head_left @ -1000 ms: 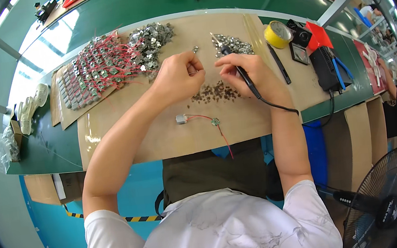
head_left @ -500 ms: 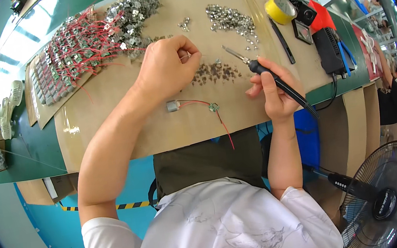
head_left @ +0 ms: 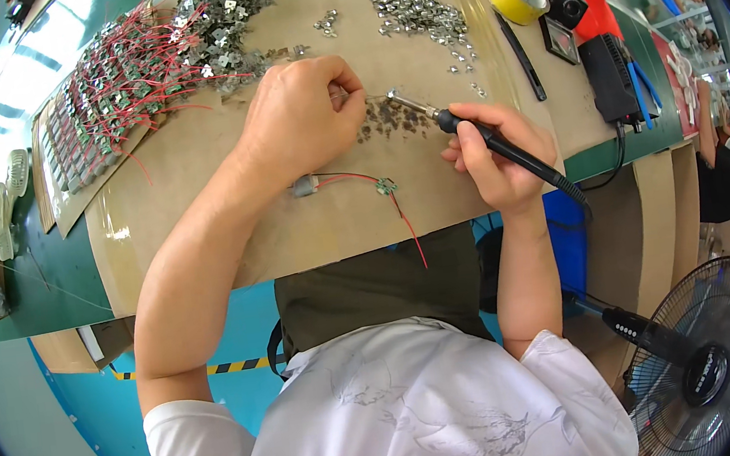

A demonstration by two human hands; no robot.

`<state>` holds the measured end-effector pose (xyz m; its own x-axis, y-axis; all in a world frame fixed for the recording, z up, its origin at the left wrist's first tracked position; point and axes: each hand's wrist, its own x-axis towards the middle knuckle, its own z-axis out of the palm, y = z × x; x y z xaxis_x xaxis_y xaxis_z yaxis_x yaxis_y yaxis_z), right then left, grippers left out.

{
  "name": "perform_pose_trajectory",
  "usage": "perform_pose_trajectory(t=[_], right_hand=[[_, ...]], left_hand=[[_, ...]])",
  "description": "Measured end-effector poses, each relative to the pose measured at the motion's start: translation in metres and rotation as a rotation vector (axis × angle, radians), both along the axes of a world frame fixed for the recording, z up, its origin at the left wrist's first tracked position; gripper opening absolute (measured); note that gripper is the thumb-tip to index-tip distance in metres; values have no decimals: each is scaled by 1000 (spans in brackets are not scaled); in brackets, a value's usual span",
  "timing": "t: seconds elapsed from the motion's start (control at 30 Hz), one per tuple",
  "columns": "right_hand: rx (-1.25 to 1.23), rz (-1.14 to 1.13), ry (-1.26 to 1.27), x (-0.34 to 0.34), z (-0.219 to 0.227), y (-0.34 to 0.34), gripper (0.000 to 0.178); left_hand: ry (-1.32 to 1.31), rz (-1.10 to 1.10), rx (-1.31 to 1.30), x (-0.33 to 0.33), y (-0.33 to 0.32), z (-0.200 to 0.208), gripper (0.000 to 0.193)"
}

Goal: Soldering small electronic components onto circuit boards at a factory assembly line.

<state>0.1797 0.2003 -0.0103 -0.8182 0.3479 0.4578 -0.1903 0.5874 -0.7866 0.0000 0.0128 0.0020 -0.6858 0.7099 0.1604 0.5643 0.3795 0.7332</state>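
While right fingers [head_left: 483, 113] grip the iron [head_left: 515, 153], left fingers [head_left: 349, 78] perhaps pinch wire [head_left: 375, 97].

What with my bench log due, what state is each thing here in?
Left hand: fingers curled shut, contents unclear
Right hand: closed around soldering iron
Soldering iron: held, tip pointing leftward
Grey component: lying down, wired to green board
Silver parts: loose, heaped
Wired parts: massed together
Fan: cannot tell whether running

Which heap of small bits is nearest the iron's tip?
The brown bits, spread right by the tip of the iron. They're the only brown ones; the silver heap and grey heap both lie farther off.
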Motion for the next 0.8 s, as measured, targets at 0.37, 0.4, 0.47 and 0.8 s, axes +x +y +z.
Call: perform_pose_trajectory(t=[0.37, 0.4, 0.47, 0.8], right_hand=[[23, 21, 6, -1, 1, 3, 17], [22, 21, 1, -1, 1, 3, 17], [1, 16, 7, -1, 1, 2, 17], [-49, 15, 38, -2, 0, 2, 18]], left_hand=[[-9, -10, -22, 1, 1, 3, 15], [-6, -11, -25, 1, 1, 2, 15], [-3, -17, -29, 0, 1, 2, 15], [16, -32, -18, 0, 1, 1, 16]])
